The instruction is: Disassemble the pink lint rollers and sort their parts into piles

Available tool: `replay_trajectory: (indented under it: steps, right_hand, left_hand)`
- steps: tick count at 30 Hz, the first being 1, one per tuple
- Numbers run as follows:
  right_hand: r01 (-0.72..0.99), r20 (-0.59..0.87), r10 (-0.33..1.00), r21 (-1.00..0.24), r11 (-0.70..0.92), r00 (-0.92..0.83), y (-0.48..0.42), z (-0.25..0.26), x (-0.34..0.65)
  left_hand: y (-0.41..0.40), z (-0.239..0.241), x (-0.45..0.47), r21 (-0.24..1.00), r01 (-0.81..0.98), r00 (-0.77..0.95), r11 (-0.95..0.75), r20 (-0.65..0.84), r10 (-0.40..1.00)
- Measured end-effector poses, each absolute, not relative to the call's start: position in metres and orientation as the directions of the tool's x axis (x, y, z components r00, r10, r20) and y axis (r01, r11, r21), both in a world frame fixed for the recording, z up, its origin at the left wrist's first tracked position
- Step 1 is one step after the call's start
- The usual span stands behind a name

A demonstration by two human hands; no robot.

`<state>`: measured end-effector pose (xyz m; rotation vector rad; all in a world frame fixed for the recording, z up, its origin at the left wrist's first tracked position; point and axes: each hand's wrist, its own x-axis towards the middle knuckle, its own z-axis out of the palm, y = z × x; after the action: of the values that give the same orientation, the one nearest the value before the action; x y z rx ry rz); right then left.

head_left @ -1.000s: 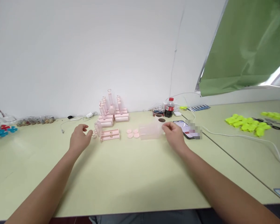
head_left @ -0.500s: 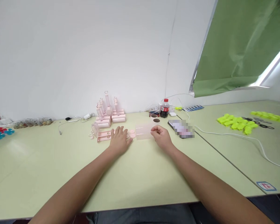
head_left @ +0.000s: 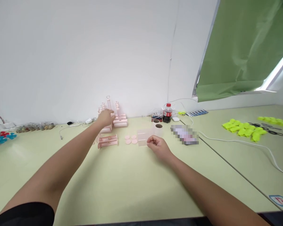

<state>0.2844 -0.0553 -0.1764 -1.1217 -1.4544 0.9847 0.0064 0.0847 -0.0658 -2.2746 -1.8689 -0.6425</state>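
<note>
My left hand [head_left: 106, 117] reaches far forward to the stack of pink plastic parts [head_left: 119, 121] by the wall, its fingers curled around one of the upright pink pieces. My right hand [head_left: 158, 147] rests on the table with fingers curled, touching the near right corner of a clear plastic box [head_left: 145, 137]. Three small pink discs [head_left: 131, 140] lie just left of that box. Two pink trays [head_left: 108, 141] lie side by side below my left hand.
A cola bottle [head_left: 166, 113] and a tape roll [head_left: 158, 126] stand behind the box. A blurred phone [head_left: 184, 134] lies to the right, near a white cable [head_left: 238, 142]. Yellow-green pieces [head_left: 244, 128] sit far right; blue and red pieces [head_left: 2, 137] far left.
My left hand has left the pink discs and stretched forward to the pink stack at the wall. My right hand has drawn slightly nearer, staying by the clear box.
</note>
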Motion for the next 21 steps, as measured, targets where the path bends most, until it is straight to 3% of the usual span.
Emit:
replay_trajectory:
  steps: [4,8,11,16,21]
  right_hand:
    - [0.152,0.207,0.974,-0.964,0.219,-0.089,-0.057,-0.176,0.282]
    - [0.155,0.197,0.974,-0.965,0.212,-0.11,-0.059,-0.175,0.28]
    - [0.147,0.183,0.976,-0.969,0.2,-0.12,-0.059,-0.175,0.28]
    - [0.155,0.197,0.972,-0.964,0.216,-0.129,-0.059,-0.176,0.28]
    - [0.158,0.192,0.97,-0.964,0.214,-0.148,-0.06,-0.176,0.28]
  left_hand:
    - [0.12,-0.025,0.0,0.112,0.987,0.051,-0.119,0.481,0.875]
    - [0.151,-0.003,-0.005,-0.019,0.997,0.072,-0.07,0.39,0.918]
    - [0.165,0.001,-0.008,-0.009,0.999,0.053,-0.053,0.331,0.942]
    - [0.166,0.003,-0.013,-0.042,0.998,0.063,-0.051,0.387,0.92]
    - [0.149,-0.001,-0.02,-0.059,0.995,0.1,-0.085,0.34,0.935]
